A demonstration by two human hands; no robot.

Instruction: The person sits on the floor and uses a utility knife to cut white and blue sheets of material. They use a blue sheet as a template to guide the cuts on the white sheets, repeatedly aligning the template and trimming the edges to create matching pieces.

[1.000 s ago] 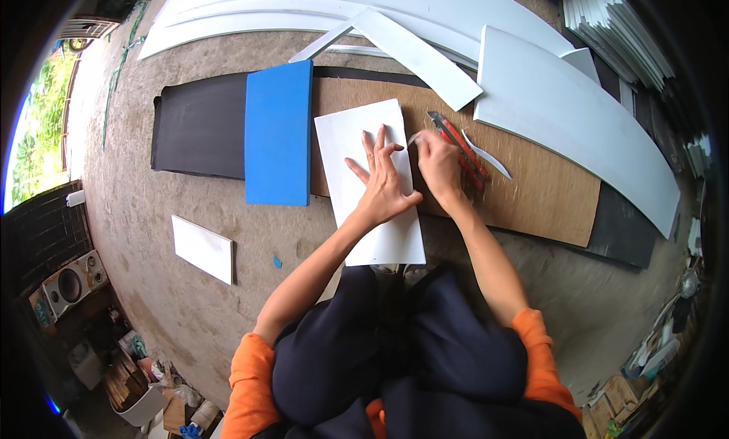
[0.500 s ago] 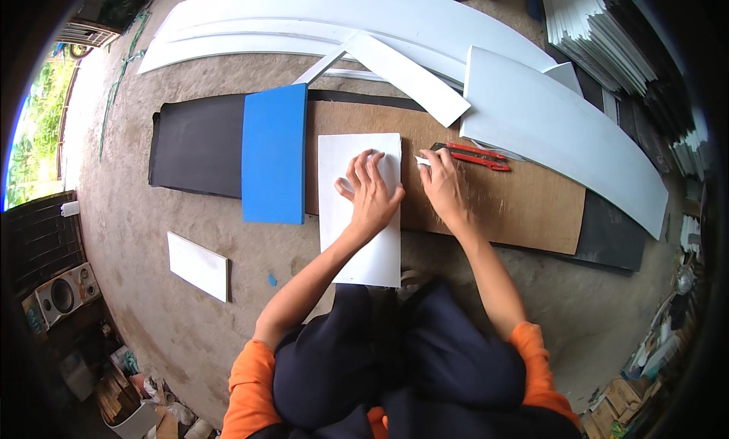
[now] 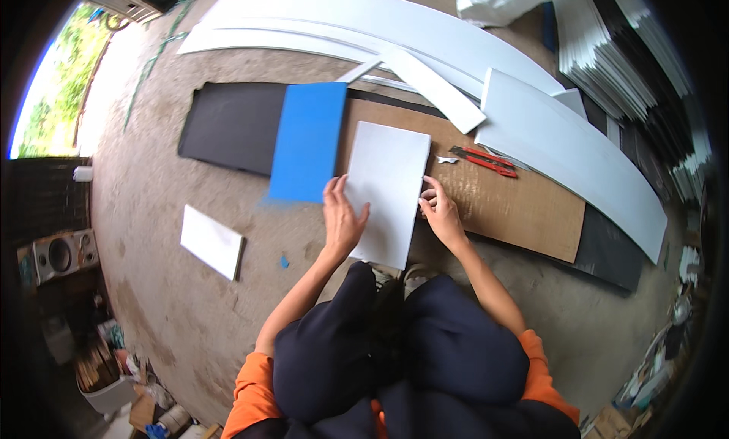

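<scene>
Head view: your left hand (image 3: 344,225) and right hand (image 3: 444,217) touch the white board (image 3: 389,177), grip unclear; uneven pressure could skew it.

Brown board (image 3: 531,215) under white panel (image 3: 389,192), red cutter (image 3: 493,166), white scrap (image 3: 447,160); concrete floor (image 3: 190,317) under smaller panel (image 3: 210,242), blue scrap (image 3: 285,261)

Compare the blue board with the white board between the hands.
The white board has the left hand and right hand at its edges; the blue board lies farther left. The white board reaches nearer the person's legs than the blue board. Both are flat and roughly rectangular.
</scene>
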